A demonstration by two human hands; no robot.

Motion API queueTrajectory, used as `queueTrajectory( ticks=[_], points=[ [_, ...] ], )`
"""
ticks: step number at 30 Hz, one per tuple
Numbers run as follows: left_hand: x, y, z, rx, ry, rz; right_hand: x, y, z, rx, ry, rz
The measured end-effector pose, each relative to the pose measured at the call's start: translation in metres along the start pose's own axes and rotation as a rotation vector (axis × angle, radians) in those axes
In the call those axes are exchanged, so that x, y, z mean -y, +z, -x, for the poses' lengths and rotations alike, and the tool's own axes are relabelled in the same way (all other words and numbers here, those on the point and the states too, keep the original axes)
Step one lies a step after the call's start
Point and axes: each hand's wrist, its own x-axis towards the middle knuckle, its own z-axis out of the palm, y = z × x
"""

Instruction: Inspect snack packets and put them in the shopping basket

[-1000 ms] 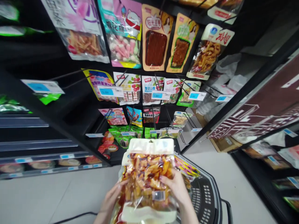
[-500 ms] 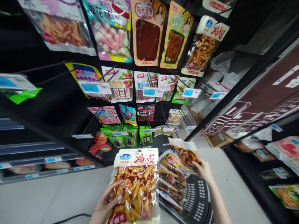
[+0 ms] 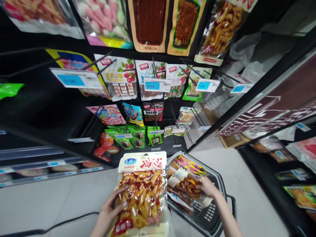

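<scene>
My left hand (image 3: 112, 210) grips a large clear snack bag (image 3: 140, 194) of orange-yellow pieces with a white header, held upright in front of me. My right hand (image 3: 207, 187) is down in the black shopping basket (image 3: 217, 210), its fingers closed on a smaller snack packet (image 3: 185, 184) of the same orange-red kind, which lies on other colourful packets in the basket.
A black rack of hanging snack packets on metal hooks (image 3: 153, 95) with blue price tags (image 3: 156, 85) fills the view ahead. Shelves stand at the left (image 3: 37, 161) and right (image 3: 283, 154). A pale tiled floor (image 3: 61, 204) runs below, with a black cable (image 3: 49, 227) across it.
A second ago both hands held a stack of bags. My right hand then took off a smaller packet and has lowered it into the basket. The camera has tilted down.
</scene>
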Motion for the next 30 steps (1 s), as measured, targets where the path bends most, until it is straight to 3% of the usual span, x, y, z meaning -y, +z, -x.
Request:
queueTrajectory(
  ticks=[5, 14, 19, 25, 30],
  points=[
    [0.002, 0.000, -0.002, -0.007, 0.006, -0.030, 0.006, 0.027, 0.001, 0.048, 0.049, 0.130],
    [-0.004, 0.002, 0.001, -0.035, 0.009, -0.025, 0.018, 0.048, 0.001, 0.112, 0.055, 0.211],
    [-0.004, 0.003, 0.000, -0.042, 0.010, -0.016, 0.037, 0.081, -0.001, 0.094, 0.133, 0.256],
    [-0.002, 0.001, -0.001, -0.030, 0.021, -0.027, 0.062, 0.117, -0.017, 0.098, 0.149, 0.275],
    [-0.001, 0.000, 0.001, -0.030, 0.016, -0.036, 0.057, 0.129, -0.031, 0.081, 0.166, 0.306]
  ],
)
